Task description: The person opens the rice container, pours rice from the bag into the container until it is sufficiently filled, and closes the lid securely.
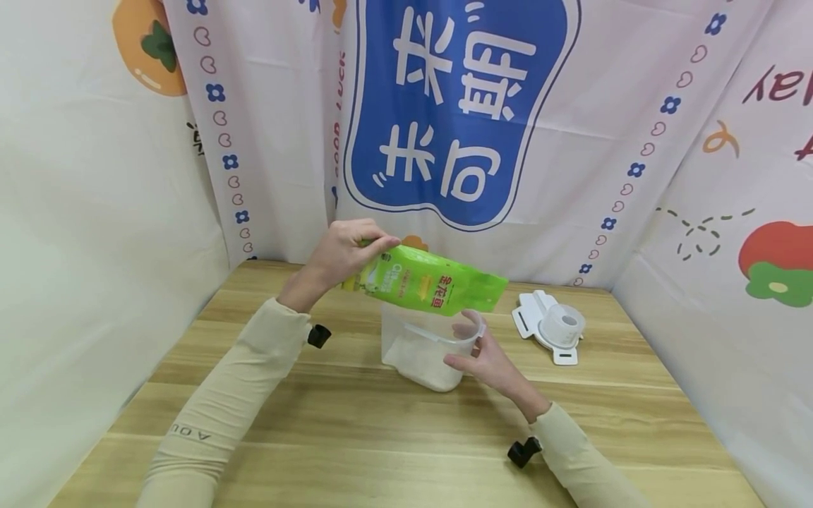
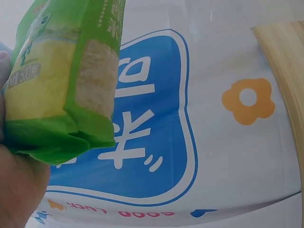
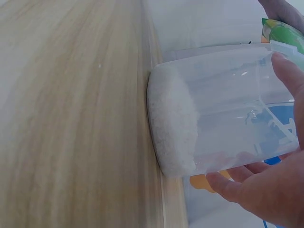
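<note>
Head view: green bag lies tilted, mouth rightward.

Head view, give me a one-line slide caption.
Left hand tips a green bag over a clear container of white grains, steadied by the right hand.

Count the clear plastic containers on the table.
1: the clear container at the table's middle, held by the right hand, under the green bag. None hidden, apparently.

The green plastic bag hangs mid-frame above the clear plastic container on the wooden table; the white lid lies right of it.
</note>
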`<action>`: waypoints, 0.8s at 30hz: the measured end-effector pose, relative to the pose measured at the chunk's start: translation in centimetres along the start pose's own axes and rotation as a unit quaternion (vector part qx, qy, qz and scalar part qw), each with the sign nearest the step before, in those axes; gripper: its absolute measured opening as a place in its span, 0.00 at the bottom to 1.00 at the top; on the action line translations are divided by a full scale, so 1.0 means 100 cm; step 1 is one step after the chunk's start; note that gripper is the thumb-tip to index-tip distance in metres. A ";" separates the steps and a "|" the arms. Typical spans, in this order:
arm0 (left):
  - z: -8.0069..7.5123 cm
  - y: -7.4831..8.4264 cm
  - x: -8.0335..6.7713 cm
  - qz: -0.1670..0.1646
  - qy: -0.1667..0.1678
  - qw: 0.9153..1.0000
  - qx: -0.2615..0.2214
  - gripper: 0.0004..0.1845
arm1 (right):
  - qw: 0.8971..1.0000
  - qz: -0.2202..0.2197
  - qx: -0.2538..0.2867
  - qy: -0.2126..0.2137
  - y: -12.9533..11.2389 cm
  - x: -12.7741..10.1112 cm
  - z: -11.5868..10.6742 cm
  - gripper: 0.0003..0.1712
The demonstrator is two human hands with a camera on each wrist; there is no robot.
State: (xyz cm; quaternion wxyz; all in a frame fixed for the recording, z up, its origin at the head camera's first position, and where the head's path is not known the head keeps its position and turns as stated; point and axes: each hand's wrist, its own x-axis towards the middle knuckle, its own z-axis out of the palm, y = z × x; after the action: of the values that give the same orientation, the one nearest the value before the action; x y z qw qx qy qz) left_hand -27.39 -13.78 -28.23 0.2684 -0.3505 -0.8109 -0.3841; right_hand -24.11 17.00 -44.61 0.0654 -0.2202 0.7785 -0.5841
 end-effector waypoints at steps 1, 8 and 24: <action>0.000 0.000 0.000 0.000 -0.001 1.000 0.000 0.08 | 1.000 0.002 -0.001 0.001 0.000 0.000 0.000 0.54; 0.000 0.001 -0.002 -0.001 0.000 1.000 -0.005 0.07 | 1.000 0.002 -0.006 -0.001 -0.004 -0.002 0.000 0.54; 0.000 0.000 0.000 0.002 -0.002 1.000 -0.007 0.07 | 1.000 0.002 -0.012 0.004 -0.003 -0.002 0.001 0.53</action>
State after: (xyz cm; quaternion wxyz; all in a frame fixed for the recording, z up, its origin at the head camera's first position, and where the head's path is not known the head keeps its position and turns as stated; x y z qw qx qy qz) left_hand -27.39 -13.76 -28.26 0.2651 -0.3547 -0.8080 -0.3886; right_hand -23.87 16.95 -44.39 0.0611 -0.2171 0.7865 -0.5750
